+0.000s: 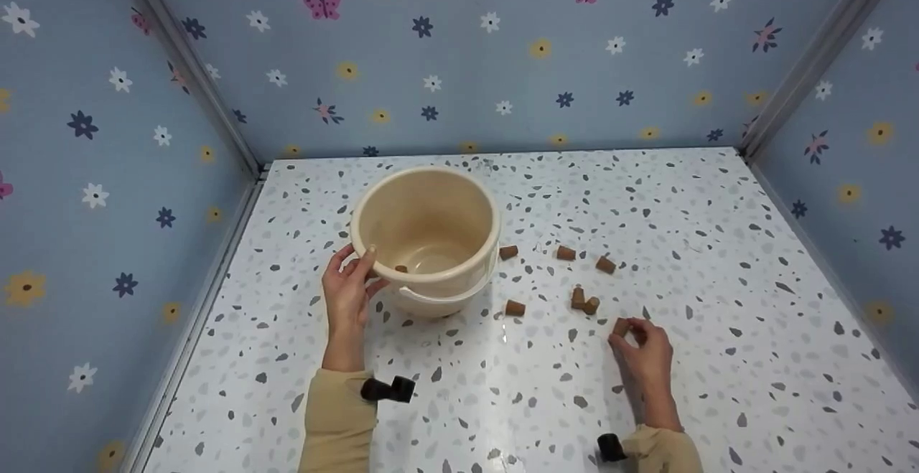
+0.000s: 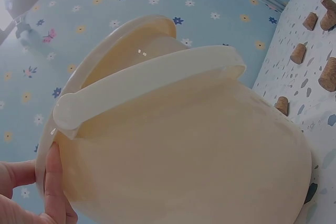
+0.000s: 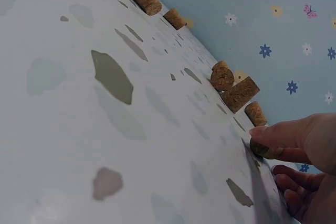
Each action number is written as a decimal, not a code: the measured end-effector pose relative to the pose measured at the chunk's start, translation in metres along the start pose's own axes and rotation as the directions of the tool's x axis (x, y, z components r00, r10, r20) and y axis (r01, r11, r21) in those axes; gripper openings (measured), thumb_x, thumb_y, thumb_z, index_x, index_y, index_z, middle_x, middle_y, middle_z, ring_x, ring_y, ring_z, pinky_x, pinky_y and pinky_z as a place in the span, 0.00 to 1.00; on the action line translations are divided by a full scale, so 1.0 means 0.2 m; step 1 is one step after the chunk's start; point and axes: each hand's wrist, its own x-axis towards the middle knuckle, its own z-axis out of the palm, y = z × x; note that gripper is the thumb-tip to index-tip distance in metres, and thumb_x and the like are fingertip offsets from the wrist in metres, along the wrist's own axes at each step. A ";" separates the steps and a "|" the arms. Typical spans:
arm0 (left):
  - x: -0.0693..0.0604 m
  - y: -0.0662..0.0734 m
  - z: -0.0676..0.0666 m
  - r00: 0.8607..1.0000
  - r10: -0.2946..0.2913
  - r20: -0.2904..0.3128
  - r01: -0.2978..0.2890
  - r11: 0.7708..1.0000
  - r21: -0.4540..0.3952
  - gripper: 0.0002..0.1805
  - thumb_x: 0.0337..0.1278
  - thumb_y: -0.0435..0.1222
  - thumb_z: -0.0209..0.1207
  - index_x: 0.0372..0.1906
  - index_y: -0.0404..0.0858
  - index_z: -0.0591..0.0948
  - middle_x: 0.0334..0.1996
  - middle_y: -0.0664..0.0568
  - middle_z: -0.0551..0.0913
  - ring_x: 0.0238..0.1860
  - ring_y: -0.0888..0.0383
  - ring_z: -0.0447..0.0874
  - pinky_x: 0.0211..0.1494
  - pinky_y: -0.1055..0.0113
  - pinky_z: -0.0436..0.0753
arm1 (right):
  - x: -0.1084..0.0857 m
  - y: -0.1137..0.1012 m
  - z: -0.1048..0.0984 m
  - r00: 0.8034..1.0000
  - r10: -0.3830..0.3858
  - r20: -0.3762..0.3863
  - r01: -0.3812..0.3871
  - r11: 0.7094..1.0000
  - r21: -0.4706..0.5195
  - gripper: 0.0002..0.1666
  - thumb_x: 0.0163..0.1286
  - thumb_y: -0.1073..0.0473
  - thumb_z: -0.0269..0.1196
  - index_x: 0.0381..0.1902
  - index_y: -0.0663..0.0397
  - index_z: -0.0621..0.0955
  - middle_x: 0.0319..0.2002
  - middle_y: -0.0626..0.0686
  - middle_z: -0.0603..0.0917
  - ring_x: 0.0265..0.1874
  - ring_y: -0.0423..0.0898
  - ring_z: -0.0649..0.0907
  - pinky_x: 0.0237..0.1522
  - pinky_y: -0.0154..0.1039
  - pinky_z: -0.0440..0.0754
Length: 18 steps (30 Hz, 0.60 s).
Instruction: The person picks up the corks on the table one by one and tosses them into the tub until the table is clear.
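Observation:
A cream plastic bucket [image 1: 427,216] stands on the table, its handle [image 2: 157,80] hanging down the near side. My left hand [image 1: 347,293] grips the bucket's rim at the left, thumb over the edge and fingers outside. Part of one brown cork [image 1: 401,268] shows inside, near the front rim. To the right, my right hand [image 1: 650,351] pinches another cork [image 3: 264,149] between thumb and fingers, low at the tabletop. Whether that cork still touches the table I cannot tell.
Several loose corks lie between the bucket and my right hand, including a cork [image 1: 515,308] near the bucket and a touching pair with one upright cork [image 1: 578,296]. Blue flowered panels [image 1: 459,57] enclose the speckled white table [image 1: 718,243] at the back and sides.

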 end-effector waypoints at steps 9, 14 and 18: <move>0.00 0.00 0.00 1.000 0.018 0.014 -0.018 1.000 -0.020 0.32 0.37 0.46 0.68 0.52 0.45 0.72 0.39 0.38 0.76 0.29 0.47 0.80 0.30 0.50 0.80 | 0.00 0.01 0.00 0.999 0.013 -0.036 -0.013 1.000 0.003 0.25 0.54 0.64 0.64 0.48 0.71 0.72 0.44 0.67 0.71 0.45 0.59 0.72 0.48 0.47 0.71; 0.00 0.00 0.00 1.000 0.017 0.005 -0.017 0.999 -0.035 0.32 0.36 0.45 0.69 0.52 0.44 0.71 0.39 0.38 0.76 0.28 0.47 0.80 0.28 0.50 0.80 | 0.00 0.00 0.00 0.998 0.009 -0.057 -0.009 1.000 -0.014 0.23 0.55 0.62 0.63 0.47 0.69 0.74 0.42 0.66 0.72 0.42 0.57 0.73 0.43 0.47 0.71; 0.00 0.00 0.00 1.000 0.012 -0.003 -0.012 1.000 -0.018 0.33 0.36 0.46 0.69 0.53 0.45 0.71 0.39 0.38 0.76 0.30 0.46 0.80 0.29 0.49 0.80 | 0.00 -0.02 -0.01 0.998 0.002 -0.067 -0.002 1.000 0.007 0.22 0.56 0.61 0.64 0.47 0.66 0.74 0.43 0.63 0.73 0.41 0.55 0.73 0.41 0.46 0.72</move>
